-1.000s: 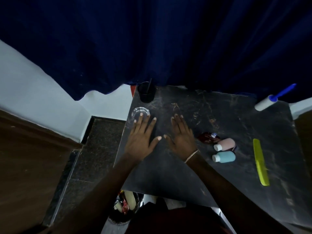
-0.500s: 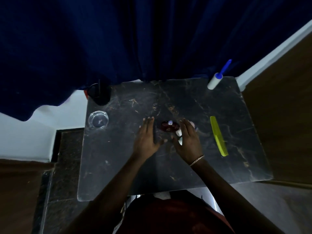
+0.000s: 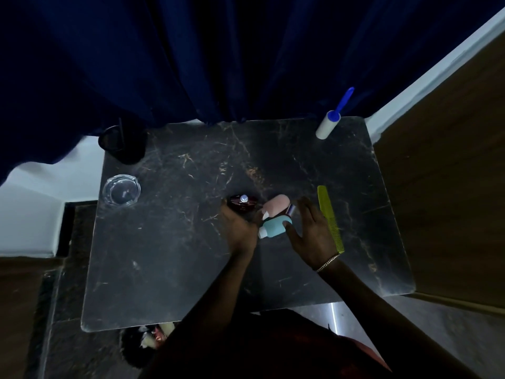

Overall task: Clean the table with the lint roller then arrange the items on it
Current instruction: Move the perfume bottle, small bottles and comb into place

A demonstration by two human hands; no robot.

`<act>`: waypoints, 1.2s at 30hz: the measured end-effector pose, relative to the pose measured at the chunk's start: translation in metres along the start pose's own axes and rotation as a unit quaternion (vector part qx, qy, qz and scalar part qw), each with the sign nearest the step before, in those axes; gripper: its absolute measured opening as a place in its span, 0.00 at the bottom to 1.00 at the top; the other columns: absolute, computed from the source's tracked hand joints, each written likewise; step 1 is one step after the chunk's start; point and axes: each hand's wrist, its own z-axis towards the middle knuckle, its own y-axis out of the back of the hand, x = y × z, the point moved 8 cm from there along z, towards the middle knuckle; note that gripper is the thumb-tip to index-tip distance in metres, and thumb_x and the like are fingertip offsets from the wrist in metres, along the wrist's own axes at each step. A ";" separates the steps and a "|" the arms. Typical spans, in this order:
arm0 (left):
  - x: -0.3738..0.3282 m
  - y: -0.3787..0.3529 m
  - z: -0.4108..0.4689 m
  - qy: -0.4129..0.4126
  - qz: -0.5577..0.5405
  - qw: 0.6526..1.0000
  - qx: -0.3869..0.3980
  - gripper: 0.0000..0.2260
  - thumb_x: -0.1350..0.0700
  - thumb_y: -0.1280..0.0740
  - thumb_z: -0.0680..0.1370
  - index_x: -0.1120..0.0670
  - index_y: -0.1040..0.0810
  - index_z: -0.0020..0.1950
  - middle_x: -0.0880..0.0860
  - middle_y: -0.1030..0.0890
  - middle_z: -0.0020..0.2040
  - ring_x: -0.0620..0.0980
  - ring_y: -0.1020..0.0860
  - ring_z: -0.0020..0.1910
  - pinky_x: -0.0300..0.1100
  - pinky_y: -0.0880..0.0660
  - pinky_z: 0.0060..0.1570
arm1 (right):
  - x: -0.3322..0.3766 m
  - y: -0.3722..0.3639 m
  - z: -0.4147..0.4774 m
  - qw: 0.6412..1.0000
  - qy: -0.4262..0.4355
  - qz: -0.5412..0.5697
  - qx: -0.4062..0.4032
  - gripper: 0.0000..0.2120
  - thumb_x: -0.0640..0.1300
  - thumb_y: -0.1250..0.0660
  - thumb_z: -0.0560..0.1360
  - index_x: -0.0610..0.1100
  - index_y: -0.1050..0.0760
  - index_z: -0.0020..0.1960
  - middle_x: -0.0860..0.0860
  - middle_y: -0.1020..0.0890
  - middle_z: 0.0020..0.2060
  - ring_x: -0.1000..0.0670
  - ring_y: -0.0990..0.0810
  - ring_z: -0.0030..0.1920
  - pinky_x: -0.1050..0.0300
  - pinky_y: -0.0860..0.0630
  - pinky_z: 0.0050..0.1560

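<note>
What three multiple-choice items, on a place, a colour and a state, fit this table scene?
1. Where on the table is the lint roller? A near left corner; B far right corner; C middle.
2. What colour is the comb? A red; B white; C yellow-green.
3. How is the blue bottle? A lying on its side; B upright; C upside down.
Answers: 1 B, it lies at the back edge, on the right; 2 C, bright against the dark top; 3 A, its white cap points sideways.

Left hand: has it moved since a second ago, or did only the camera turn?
Yes. The left hand has gone right, away from the glass ashtray it lay beside, and now reaches the dark red bottle.
</note>
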 end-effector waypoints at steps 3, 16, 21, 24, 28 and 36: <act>-0.003 -0.006 0.004 0.008 -0.028 0.999 -0.046 0.45 0.48 0.17 0.67 0.60 0.37 0.75 0.59 0.25 0.69 0.59 0.24 0.68 0.56 0.26 0.68 | -0.010 0.004 0.003 1.000 0.017 -0.002 -0.007 0.29 0.49 0.29 0.77 0.34 0.29 0.71 0.38 0.26 0.70 0.39 0.26 0.70 0.46 0.26 0.69; -0.011 -0.010 0.010 0.005 -0.077 0.990 -0.115 0.34 0.54 0.19 0.69 0.56 0.33 0.69 0.53 0.22 0.62 0.54 0.21 0.59 0.49 0.22 0.59 | -0.061 0.001 0.002 1.000 0.010 0.018 0.007 0.28 0.47 0.28 0.76 0.38 0.29 0.71 0.42 0.26 0.68 0.42 0.24 0.68 0.49 0.26 0.70; -0.018 0.019 0.002 -0.022 -0.048 0.994 -0.099 0.33 0.53 0.19 0.69 0.50 0.32 0.68 0.50 0.22 0.62 0.50 0.21 0.59 0.47 0.22 0.59 | -0.068 0.000 0.022 0.997 -0.036 0.061 0.009 0.23 0.44 0.28 0.76 0.38 0.26 0.68 0.41 0.23 0.66 0.42 0.22 0.65 0.53 0.28 0.69; -0.028 0.038 -0.006 -0.045 -0.009 0.997 -0.069 0.30 0.48 0.19 0.67 0.45 0.31 0.64 0.45 0.23 0.58 0.42 0.22 0.54 0.39 0.25 0.53 | -0.066 -0.007 0.036 0.994 -0.069 0.078 0.026 0.12 0.42 0.29 0.75 0.37 0.20 0.56 0.39 0.16 0.53 0.41 0.20 0.58 0.50 0.31 0.73; -0.041 0.059 -0.021 -0.062 0.037 0.997 -0.028 0.31 0.38 0.20 0.63 0.38 0.31 0.59 0.39 0.23 0.53 0.32 0.24 0.50 0.31 0.29 0.43 | -0.079 -0.027 0.047 0.961 -0.214 0.154 0.088 0.11 0.42 0.31 0.77 0.34 0.19 0.50 0.41 0.14 0.50 0.45 0.18 0.60 0.64 0.40 0.67; -0.050 0.080 -0.032 -0.078 0.073 0.994 0.022 0.39 0.33 0.19 0.60 0.41 0.30 0.66 0.46 0.20 0.59 0.46 0.19 0.54 0.39 0.19 0.45 | -0.069 -0.047 0.058 0.936 -0.269 0.151 0.169 0.16 0.46 0.34 0.78 0.33 0.16 0.47 0.38 0.14 0.45 0.40 0.15 0.50 0.51 0.21 0.53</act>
